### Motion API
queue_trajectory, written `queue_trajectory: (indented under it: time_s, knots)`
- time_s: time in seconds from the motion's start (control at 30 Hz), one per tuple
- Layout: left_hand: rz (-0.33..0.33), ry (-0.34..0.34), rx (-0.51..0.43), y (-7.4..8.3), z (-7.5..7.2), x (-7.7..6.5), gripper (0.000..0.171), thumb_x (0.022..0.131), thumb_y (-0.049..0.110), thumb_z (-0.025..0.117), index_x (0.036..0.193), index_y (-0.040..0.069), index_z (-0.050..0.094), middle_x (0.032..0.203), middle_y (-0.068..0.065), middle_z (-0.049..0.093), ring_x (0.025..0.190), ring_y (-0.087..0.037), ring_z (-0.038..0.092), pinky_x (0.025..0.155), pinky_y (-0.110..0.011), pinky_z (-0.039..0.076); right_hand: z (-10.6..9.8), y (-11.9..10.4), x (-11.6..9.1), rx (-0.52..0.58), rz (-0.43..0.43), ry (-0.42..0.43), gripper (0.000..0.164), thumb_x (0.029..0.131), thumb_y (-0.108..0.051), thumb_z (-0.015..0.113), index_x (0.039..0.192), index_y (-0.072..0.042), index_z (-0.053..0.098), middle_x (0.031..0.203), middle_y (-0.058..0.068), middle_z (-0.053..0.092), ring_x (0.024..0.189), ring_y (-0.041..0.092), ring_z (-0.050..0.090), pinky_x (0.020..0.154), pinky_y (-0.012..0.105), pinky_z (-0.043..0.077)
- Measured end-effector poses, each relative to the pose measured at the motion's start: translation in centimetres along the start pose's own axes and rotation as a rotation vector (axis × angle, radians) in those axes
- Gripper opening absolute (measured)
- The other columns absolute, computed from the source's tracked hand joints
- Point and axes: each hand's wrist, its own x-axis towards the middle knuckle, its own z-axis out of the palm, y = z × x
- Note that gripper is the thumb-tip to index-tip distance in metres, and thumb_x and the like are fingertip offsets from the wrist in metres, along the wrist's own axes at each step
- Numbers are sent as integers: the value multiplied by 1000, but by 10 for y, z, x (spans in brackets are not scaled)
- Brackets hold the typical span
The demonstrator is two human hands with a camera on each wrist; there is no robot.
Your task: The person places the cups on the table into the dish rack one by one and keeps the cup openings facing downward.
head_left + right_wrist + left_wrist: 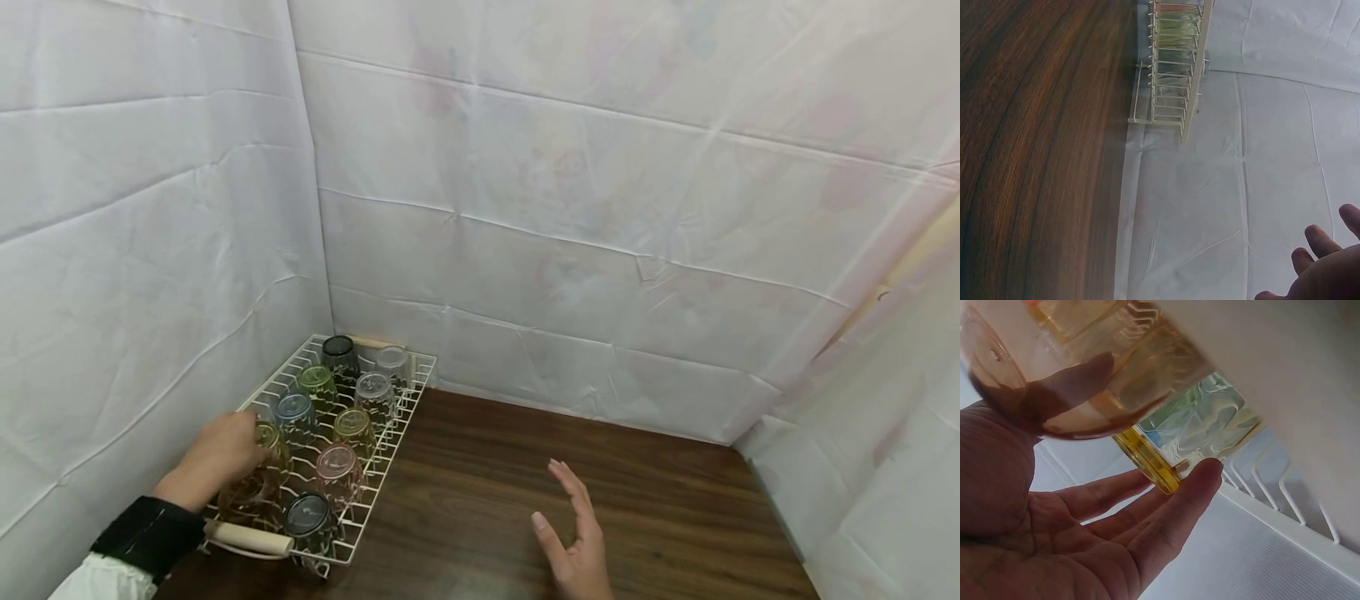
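Note:
A white wire rack in the table's left corner holds several upturned coloured glasses. My left hand reaches into its near left part. In the left wrist view that hand lies palm up with fairly straight fingers, and one fingertip touches the rim of a yellow glass. An amber glass sits just above the palm. In the head view the yellow glass is partly covered by the hand. My right hand hovers open over the table, holding nothing.
The dark wooden table is walled by white sheets at the left, back and right. Pink, blue and green glasses stand in the rack. A wooden handle crosses its near end.

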Motion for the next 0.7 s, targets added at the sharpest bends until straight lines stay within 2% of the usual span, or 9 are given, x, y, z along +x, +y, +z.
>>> queue_trajectory:
  time_s: [0.1,0.27,0.4,0.53,0.7]
  knots:
    - [-5,-9,-4,0,-1,-1,73,76,32,93,118,-18,61,108,-39,68,96,-54,67,84,-65,57,0,0,0,-6,8,-12,64,87,15,68,149,10,51,159,9,53,157,7,38,122,10,26]
    - [-30,-22,2,2,-6,-4,99,77,44,93,138,-20,49,122,-46,61,106,-64,62,86,-70,56,0,1,0,-2,11,-18,64,87,15,68,149,8,51,160,10,52,157,8,38,122,10,26]
    - [-45,36,20,9,-13,-14,108,79,51,90,146,-19,42,129,-50,51,107,-67,58,86,-73,53,0,0,1,15,-17,-15,64,86,17,67,148,11,52,159,13,53,157,7,38,123,11,26]
    - [-19,142,25,26,-23,-28,101,83,49,88,149,-13,45,136,-52,45,112,-66,55,89,-73,51,0,0,1,17,-14,-4,63,86,16,67,147,10,53,159,13,54,157,7,38,123,11,26]
    - [80,185,39,46,-27,-52,84,78,46,92,139,-2,60,125,-42,57,97,-52,64,77,-65,56,0,0,0,-10,51,21,63,86,15,68,147,6,55,159,5,54,159,6,35,122,10,25]
